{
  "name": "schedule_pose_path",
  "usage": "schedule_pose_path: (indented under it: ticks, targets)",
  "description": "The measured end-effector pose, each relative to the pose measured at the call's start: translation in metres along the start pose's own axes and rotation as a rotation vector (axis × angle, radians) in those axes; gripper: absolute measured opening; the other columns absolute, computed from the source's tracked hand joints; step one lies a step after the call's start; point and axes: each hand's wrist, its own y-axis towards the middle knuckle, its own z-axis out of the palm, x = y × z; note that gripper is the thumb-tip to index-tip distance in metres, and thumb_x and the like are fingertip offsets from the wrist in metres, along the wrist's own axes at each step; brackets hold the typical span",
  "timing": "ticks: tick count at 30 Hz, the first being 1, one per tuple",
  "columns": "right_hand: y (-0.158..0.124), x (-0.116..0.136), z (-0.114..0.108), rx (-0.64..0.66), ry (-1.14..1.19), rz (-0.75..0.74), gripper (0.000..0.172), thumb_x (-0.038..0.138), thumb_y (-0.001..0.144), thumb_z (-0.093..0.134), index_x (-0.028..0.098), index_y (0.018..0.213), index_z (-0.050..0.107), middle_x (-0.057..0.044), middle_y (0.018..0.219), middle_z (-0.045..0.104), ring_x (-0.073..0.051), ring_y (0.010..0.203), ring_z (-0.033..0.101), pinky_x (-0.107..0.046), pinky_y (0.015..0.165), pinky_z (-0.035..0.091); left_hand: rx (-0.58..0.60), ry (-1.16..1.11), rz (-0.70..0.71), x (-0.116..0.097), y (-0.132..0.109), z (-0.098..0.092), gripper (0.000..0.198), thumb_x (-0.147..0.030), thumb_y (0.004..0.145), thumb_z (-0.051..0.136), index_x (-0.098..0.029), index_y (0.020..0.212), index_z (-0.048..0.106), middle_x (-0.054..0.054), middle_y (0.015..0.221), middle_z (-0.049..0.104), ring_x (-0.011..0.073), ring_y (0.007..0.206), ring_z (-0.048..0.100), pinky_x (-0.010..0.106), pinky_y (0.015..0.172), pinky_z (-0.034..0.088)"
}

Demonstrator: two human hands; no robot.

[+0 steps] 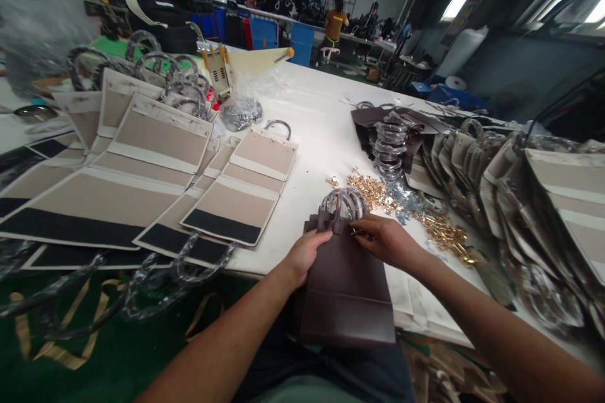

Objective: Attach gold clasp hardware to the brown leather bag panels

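Note:
A dark brown leather-like bag panel (350, 283) hangs over the table's front edge towards my lap. My left hand (305, 255) is closed on its left side near the top, thumb lying on the front face. Close to the panel's upper right, my right hand (380, 236) pinches a small metal piece (353, 232) that glints; its exact shape is too small to make out. Plastic-wrapped handles (347, 200) loop up behind the panel's top. Just beyond lie loose gold metal fittings (371, 190), with a second heap of gold fittings (444, 236) to the right.
Beige bag panels (155, 132) with wrapped handles lie stacked at the left on the white table (316, 113). More panels (501, 164) stand in a row at the right, beside dark brown pieces (373, 116). A tape dispenser (220, 69) sits farther back. A person (334, 25) is in the background.

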Motion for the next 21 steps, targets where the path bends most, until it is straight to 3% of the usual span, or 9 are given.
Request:
schedule_pose_path:
  ticks: [8, 16, 21]
  targets:
    - [0.01, -0.003, -0.004, 0.06, -0.085, -0.053, 0.027, 0.015, 0.086, 0.061, 0.025, 0.105, 0.078, -0.003, 0.089, 0.072, -0.018, 0.078, 0.066, -0.026, 0.072, 0.048, -0.024, -0.01, -0.017, 0.001, 0.002, -0.001, 0.022, -0.018, 0.086, 0.067, -0.009, 0.105, 0.075, 0.012, 0.086, 0.08, 0.0193, 0.064, 0.073, 0.029, 0.067, 0.058]
    - [-0.008, 0.0, 0.011, -0.008, -0.161, -0.009, 0.027, 0.024, 0.098, 0.055, 0.024, 0.117, 0.074, -0.008, 0.104, 0.073, -0.021, 0.087, 0.069, -0.03, 0.076, 0.05, -0.024, -0.027, 0.021, 0.003, 0.004, 0.001, 0.027, -0.02, 0.086, 0.067, -0.008, 0.109, 0.075, 0.013, 0.084, 0.08, 0.0221, 0.065, 0.074, 0.031, 0.067, 0.058]
    - [-0.008, 0.011, 0.015, -0.044, -0.225, 0.016, 0.026, 0.029, 0.1, 0.055, 0.024, 0.113, 0.076, -0.009, 0.099, 0.073, -0.022, 0.084, 0.069, -0.03, 0.074, 0.05, -0.013, -0.031, 0.036, 0.003, 0.0, 0.004, 0.03, -0.021, 0.084, 0.069, -0.009, 0.111, 0.075, 0.012, 0.085, 0.08, 0.0229, 0.068, 0.075, 0.031, 0.068, 0.058]
